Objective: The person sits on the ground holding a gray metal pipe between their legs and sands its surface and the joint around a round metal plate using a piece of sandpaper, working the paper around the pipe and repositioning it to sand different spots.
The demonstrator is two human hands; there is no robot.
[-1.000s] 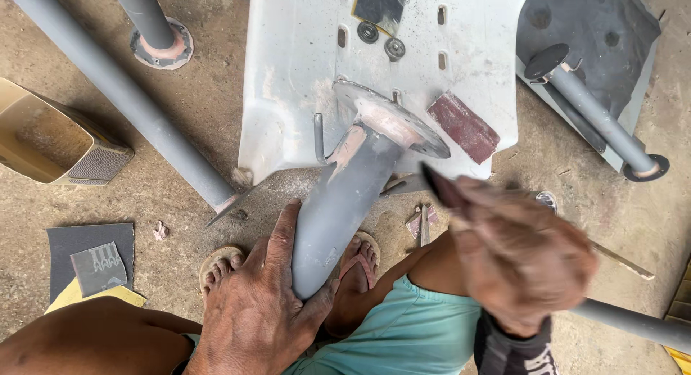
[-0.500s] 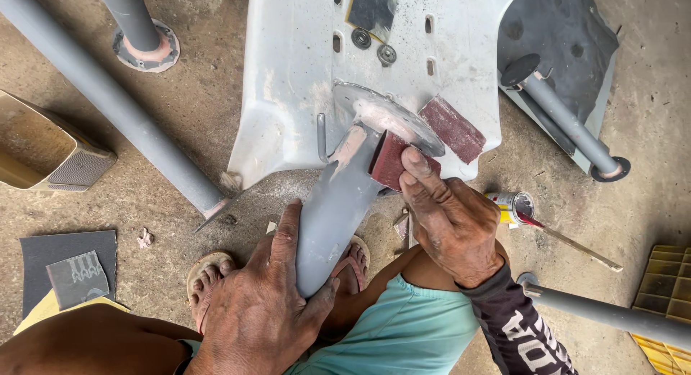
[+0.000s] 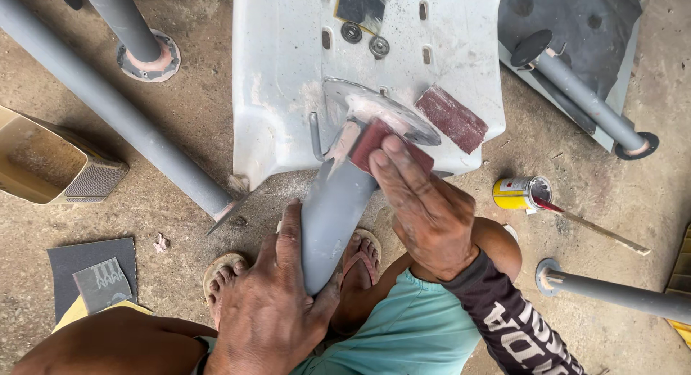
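At the lower centre of the frame the left hand (image 3: 270, 314) wrapped around the grey metal leg (image 3: 332, 209), bracing it against the foot. Right of it, mid-frame, the right hand (image 3: 425, 213) pressed a folded reddish sandpaper piece (image 3: 371, 146) against the leg just under its round flange (image 3: 381, 109). Even pressure and a steady brace would probably sand that joint cleanly.
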